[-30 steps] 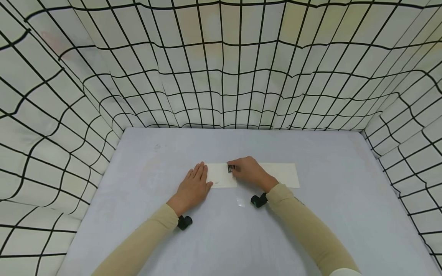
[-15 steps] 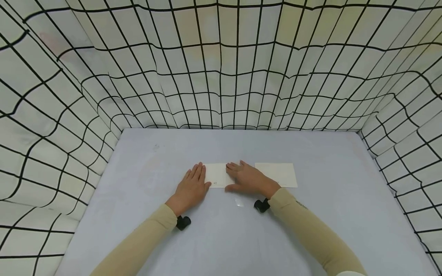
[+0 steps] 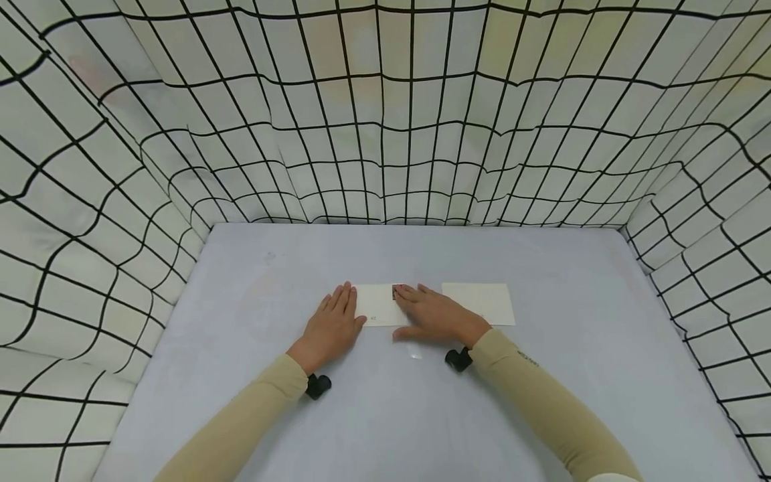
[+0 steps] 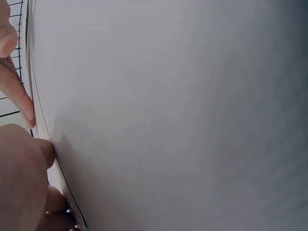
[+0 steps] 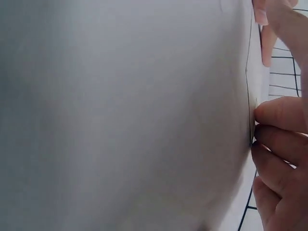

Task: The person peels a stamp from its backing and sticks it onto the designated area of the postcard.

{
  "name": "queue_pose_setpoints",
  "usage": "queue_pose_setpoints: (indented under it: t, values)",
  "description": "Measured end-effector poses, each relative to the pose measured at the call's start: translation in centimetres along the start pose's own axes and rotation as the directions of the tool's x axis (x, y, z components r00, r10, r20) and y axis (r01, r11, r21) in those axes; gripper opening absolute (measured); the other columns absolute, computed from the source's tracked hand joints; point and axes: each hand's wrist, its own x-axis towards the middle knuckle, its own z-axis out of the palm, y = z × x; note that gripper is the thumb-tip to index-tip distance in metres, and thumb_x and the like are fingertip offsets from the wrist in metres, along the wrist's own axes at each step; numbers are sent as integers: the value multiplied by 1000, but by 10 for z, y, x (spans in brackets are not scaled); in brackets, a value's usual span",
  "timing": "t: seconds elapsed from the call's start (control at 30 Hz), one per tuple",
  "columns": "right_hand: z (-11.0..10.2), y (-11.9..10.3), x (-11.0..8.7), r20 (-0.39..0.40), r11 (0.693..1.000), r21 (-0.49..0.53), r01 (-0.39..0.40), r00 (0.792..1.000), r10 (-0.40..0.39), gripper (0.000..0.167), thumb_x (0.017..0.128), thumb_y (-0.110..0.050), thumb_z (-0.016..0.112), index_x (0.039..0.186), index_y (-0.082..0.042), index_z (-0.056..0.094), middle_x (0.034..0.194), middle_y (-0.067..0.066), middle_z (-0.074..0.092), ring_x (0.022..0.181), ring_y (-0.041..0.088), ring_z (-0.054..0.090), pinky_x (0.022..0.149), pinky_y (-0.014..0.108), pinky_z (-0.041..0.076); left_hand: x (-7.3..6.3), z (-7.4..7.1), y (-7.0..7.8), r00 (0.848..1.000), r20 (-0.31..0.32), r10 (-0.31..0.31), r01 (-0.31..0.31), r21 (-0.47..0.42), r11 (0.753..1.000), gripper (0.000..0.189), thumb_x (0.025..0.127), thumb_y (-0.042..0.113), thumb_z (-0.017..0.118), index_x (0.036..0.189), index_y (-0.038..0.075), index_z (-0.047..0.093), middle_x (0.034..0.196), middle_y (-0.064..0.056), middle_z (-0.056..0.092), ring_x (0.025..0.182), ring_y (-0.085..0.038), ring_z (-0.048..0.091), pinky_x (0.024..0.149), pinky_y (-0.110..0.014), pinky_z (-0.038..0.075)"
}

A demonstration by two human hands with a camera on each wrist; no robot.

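2 bare hands work at a white paper card (image 3: 376, 306) on a pale table (image 3: 373, 415). The left hand (image 3: 330, 331) lies flat at the card's left edge, fingers straight and pressed together. The right hand (image 3: 436, 316) rests over the card's right end, fingers extended, thumb apart, partly covering a small dark sticker (image 3: 394, 292) near the card's upper right corner.

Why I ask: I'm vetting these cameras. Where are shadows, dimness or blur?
Head view: faint shadows beside both sleeves, tiny print on the left paper unreadable; left wrist: table blurred, darker rightward; right wrist: likewise blurred, darker leftward.
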Motion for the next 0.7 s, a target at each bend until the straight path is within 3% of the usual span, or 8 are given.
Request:
queue_pose_setpoints:
  t: [0.33,0.53,0.7]
  values:
    - [-1,-1,-4,-22,1000,23,-9,1000,9,92,97,-70,53,161,-7,34,173,7,23,161,22,26,132,44,25,0,-3,0,1000,-21,14,-13,47,999,69,111,34,45,157,-15,26,167,-32,24,159,-45,25,128,-57,29]
    - [-3,-1,-1,-18,999,36,-26,999,27,90,97,-68,56,160,-7,36,172,5,26,161,21,28,132,43,24,0,-4,-2,1000,3,1,-1,-5,1000,70,111,35,44,158,-14,24,169,-31,21,160,-44,21,129,-58,26]
    - [-3,2,-1,-41,996,84,-25,999,28,78,100,-57,61,158,-8,41,170,5,32,158,25,34,130,44,29,2,-2,-2,1000,17,-10,10,-19,1000,71,111,36,45,159,-12,24,170,-29,22,160,-43,22,130,-57,24]
